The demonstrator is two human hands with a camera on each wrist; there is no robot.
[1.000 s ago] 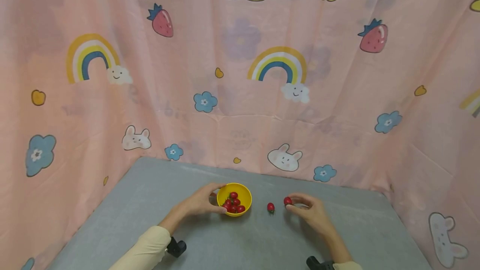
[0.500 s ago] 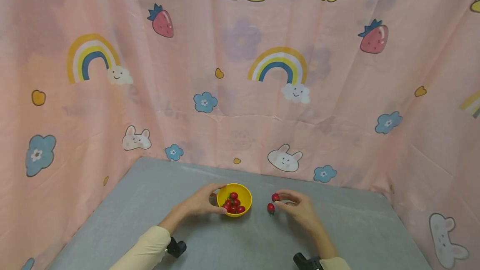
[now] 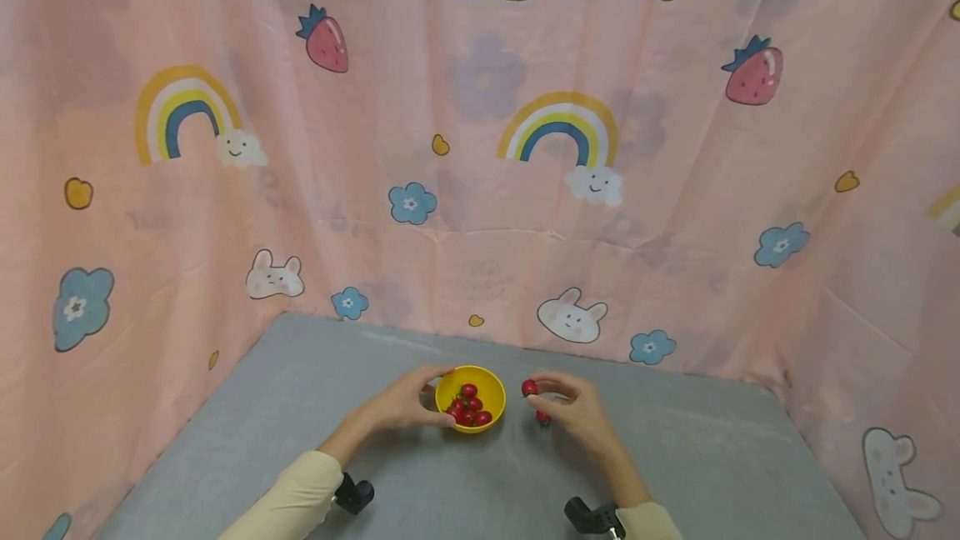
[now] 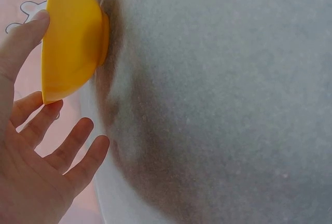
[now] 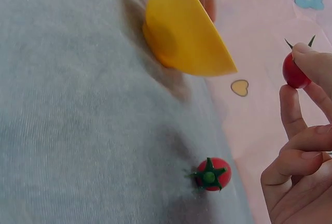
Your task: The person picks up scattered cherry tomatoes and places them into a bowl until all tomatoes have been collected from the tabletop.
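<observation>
A yellow bowl stands on the grey table with several cherry tomatoes inside. My left hand grips its left side, thumb at the near rim and fingers at the far rim; the left wrist view shows the bowl between thumb and fingertips. Just right of the bowl, my right hand pinches one cherry tomato by thumb and fingertips, raised above the table. Another cherry tomato with a green star-shaped calyx lies on the table below that hand, partly hidden by it in the head view.
The grey tabletop reaches back to a pink printed curtain that hangs behind and along both sides. Black camera mounts sit at both wrists, below the cream sleeves.
My right hand has moved left toward the bowl with the pinched cherry tomato, passing over the one lying on the table. The left hand and the bowl have stayed in place.
</observation>
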